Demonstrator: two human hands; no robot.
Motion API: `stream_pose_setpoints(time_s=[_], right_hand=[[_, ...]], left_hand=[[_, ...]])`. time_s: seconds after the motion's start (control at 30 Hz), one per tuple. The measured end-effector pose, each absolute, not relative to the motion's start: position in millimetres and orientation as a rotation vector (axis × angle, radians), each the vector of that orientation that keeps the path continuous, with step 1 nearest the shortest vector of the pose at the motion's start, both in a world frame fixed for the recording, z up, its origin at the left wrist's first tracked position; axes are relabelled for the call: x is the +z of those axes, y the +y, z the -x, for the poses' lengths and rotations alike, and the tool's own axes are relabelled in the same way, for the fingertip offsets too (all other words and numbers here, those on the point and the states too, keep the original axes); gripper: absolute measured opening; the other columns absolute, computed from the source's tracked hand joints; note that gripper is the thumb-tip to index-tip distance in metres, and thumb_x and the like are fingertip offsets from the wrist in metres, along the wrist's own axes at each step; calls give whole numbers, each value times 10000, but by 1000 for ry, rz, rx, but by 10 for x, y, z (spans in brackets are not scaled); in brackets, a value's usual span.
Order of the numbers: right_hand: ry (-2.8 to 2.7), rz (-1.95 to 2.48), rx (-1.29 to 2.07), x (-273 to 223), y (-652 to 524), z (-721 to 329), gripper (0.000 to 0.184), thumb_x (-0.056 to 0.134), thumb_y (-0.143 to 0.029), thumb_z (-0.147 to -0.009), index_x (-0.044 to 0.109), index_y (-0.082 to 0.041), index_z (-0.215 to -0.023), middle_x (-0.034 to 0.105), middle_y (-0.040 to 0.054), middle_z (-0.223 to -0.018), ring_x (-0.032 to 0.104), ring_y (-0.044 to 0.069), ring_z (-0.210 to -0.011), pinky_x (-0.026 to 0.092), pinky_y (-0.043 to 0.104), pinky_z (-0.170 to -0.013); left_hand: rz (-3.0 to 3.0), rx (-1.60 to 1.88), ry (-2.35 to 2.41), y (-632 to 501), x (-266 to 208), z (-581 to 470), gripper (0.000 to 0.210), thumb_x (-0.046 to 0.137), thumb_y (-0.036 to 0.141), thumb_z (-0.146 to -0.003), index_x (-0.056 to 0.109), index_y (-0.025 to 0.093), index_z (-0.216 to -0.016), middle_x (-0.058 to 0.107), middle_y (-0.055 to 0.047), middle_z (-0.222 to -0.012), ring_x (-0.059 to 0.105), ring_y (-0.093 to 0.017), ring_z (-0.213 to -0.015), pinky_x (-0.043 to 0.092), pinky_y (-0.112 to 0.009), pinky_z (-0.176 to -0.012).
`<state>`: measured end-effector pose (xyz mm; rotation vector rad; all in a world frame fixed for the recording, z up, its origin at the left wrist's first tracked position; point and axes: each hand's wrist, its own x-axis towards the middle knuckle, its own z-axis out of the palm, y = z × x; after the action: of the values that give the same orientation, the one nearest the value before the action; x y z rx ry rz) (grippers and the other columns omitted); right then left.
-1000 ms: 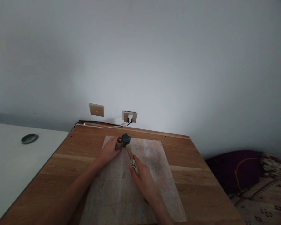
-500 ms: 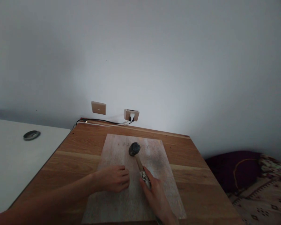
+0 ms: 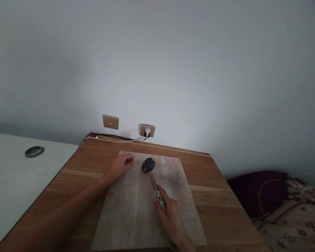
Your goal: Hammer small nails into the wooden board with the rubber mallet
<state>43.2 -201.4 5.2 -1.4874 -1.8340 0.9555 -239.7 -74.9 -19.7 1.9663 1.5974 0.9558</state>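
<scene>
A pale, worn wooden board (image 3: 131, 210) lies flat on the wooden table. My right hand (image 3: 172, 215) grips the handle of a mallet (image 3: 148, 165), wrapped near its end in a patchy white covering. The mallet's dark, rounded head is over the far part of the board. At the board's far left corner is my left hand (image 3: 121, 165), its fingers curled together. Whether it holds anything small is hidden. Tiny dark specks show on the board between the left hand and the mallet head.
The wooden table (image 3: 217, 206) meets a pale wall. White and black cables (image 3: 112, 139) run along its back edge to a wall socket (image 3: 147, 131). A white surface (image 3: 13, 185) with a round cable grommet (image 3: 34, 151) adjoins on the left. Purple fabric (image 3: 259, 192) and a patterned cloth lie right.
My left hand has moved away from me, from the middle of the board to its far left corner. My right hand and the mallet have barely shifted.
</scene>
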Motion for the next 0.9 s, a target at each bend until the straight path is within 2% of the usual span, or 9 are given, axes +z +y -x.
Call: stream_pose_setpoints(time_s=[0.2, 0.37, 0.5, 0.63, 0.7, 0.8, 0.9], right_hand=[[-1854, 1454, 960, 101, -1953, -323, 513, 531, -399, -1020, 623, -146, -1456, 779, 139, -1188, 745, 292, -1066, 572, 388, -938], [-1873, 1459, 929, 96, -1858, -171, 523, 533, -401, -1011, 614, -147, -1461, 775, 134, -1192, 729, 295, -1096, 555, 398, -959], [-1940, 1370, 898, 125, -1717, 18, 522, 498, -376, -1017, 600, -118, -1459, 790, 142, -1103, 745, 291, -1006, 563, 395, -897], [-1975, 1342, 915, 199, -1614, 136, 516, 487, -357, -1006, 608, -111, -1443, 783, 152, -1083, 746, 283, -988, 560, 382, -883], [-1939, 1343, 940, 193, -1647, 111, 508, 497, -378, -1003, 622, -133, -1430, 781, 136, -1065, 746, 275, -973, 564, 375, -875], [-1725, 1411, 1031, 79, -1844, -21, 560, 548, -510, -988, 630, -165, -1421, 766, 92, -943, 744, 253, -810, 586, 333, -701], [-1312, 1510, 1159, -122, -2138, -175, 753, 560, -685, -947, 527, -183, -1507, 674, 5, -731, 603, 173, -468, 476, 267, -412]], left_hand=[[-2030, 911, 1629, -768, -186, 2406, 150, 571, 192, -900, 718, 219, -893, 749, -42, -907, 692, -219, -864, 524, -337, -846], [-2041, 929, 1608, -753, -168, 2389, 131, 629, 182, -858, 736, 219, -924, 756, -66, -962, 697, -243, -934, 532, -354, -883], [-1915, 958, 1551, -750, -164, 2403, 312, 590, 143, -832, 703, 227, -1110, 769, -54, -1017, 724, -230, -903, 558, -346, -871], [-1892, 1118, 1518, -782, -205, 2450, 560, 624, 147, -755, 597, 196, -1312, 711, -97, -1241, 686, -260, -1111, 545, -408, -1000], [-1896, 1163, 1563, -814, -247, 2485, 603, 640, 148, -730, 577, 182, -1329, 676, -117, -1289, 638, -279, -1202, 518, -454, -1066], [-1893, 1151, 1711, -863, -305, 2542, 487, 617, 172, -794, 605, 187, -1280, 654, -126, -1297, 597, -291, -1255, 477, -498, -1123], [-1901, 1108, 1833, -855, -291, 2564, 399, 602, 218, -854, 619, 185, -1252, 652, -136, -1286, 594, -306, -1250, 464, -518, -1134]])
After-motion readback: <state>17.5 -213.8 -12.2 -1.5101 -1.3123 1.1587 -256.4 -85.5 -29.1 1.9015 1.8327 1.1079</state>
